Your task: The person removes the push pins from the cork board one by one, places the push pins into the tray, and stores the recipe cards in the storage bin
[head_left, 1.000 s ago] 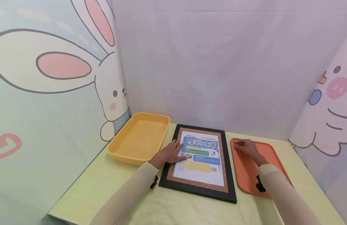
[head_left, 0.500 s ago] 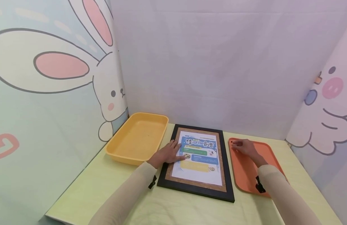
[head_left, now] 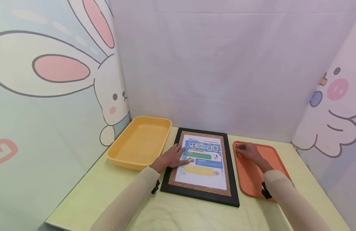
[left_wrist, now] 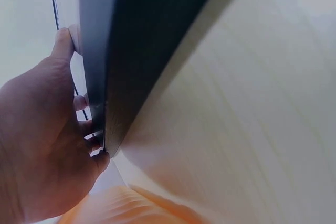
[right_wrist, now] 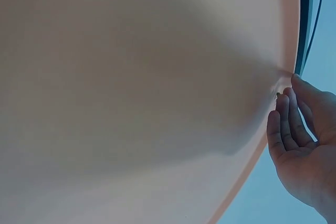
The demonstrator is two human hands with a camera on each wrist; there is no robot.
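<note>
A black-framed cork board (head_left: 183,189) lies on the table with a printed white sheet (head_left: 201,183) on it. My left hand (head_left: 170,158) rests spread over the board's left side, and its fingers and thumb overlap the sheet's left edge. In the left wrist view this hand (left_wrist: 47,135) lies along the black frame (left_wrist: 131,51). My right hand (head_left: 248,151) is at the far left corner of the orange tray (head_left: 251,176), with its fingers bent down. In the right wrist view a tiny greenish thing (right_wrist: 278,95) shows at its fingertips; I cannot tell whether they pinch it.
A deep yellow tray (head_left: 140,141) stands left of the board, near the back wall. A pale cloth wall (head_left: 209,64) closes off the back, and cartoon-printed walls rise on both sides. The table's front left edge (head_left: 68,199) shows.
The head view has shifted slightly, so everything appears a little further left. Both hands keep nearly the same places, the left on the board and the right at the tray's corner.
</note>
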